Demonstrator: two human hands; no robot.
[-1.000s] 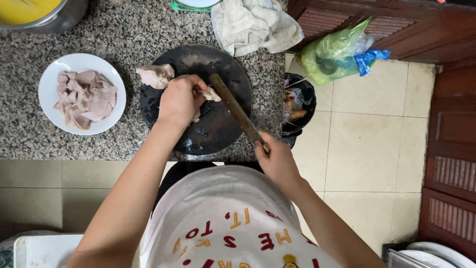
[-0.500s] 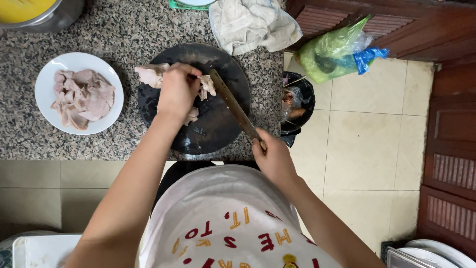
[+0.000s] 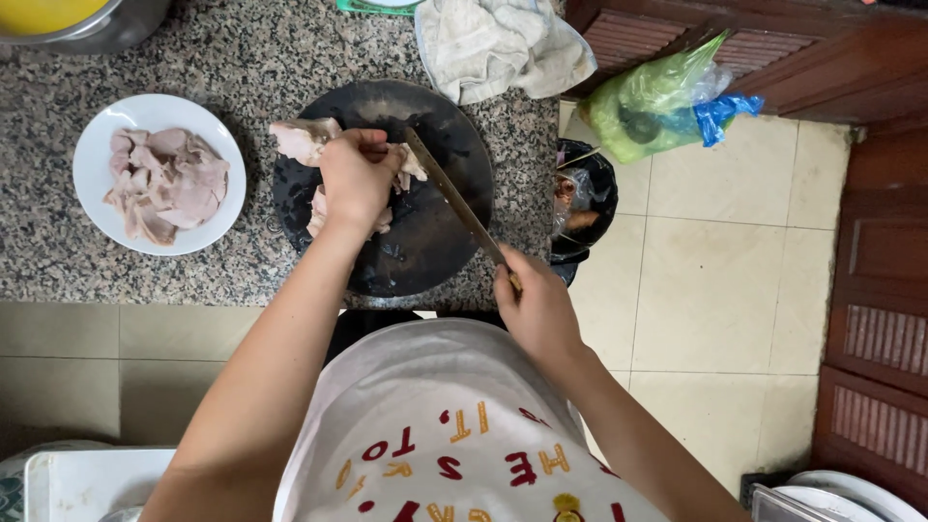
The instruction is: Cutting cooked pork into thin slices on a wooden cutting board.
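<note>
Left hand [image 3: 356, 179] is curled down over the pale raw meat [image 3: 302, 141] on the round dark chopping board [image 3: 425, 242] at upper centre of the frame, fingers bent and pressing the piece flat — compared with half a second ago it has shifted slightly up and left on the board, and more of the meat now pokes out past the knuckles toward the upper left. Right hand [image 3: 537, 311] sits lower, just right of centre, at the board's near edge, fingers wrapped tight round the handle of the long knife [image 3: 452, 198]; the blade runs diagonally up and left, its tip just beside the left hand's knuckles, much the same angle as a moment back but nudged a touch higher. A few cut slices lie under and beside the left wrist. Over at the left of the frame the white plate [image 3: 95, 155] carries its heap of sliced meat — unchanged. A crumpled grey cloth [image 3: 503, 43] lies on the granite counter [image 3: 242, 58] above the board, and a green plastic bag [image 3: 648, 97] sits at upper right beyond the counter's edge.
</note>
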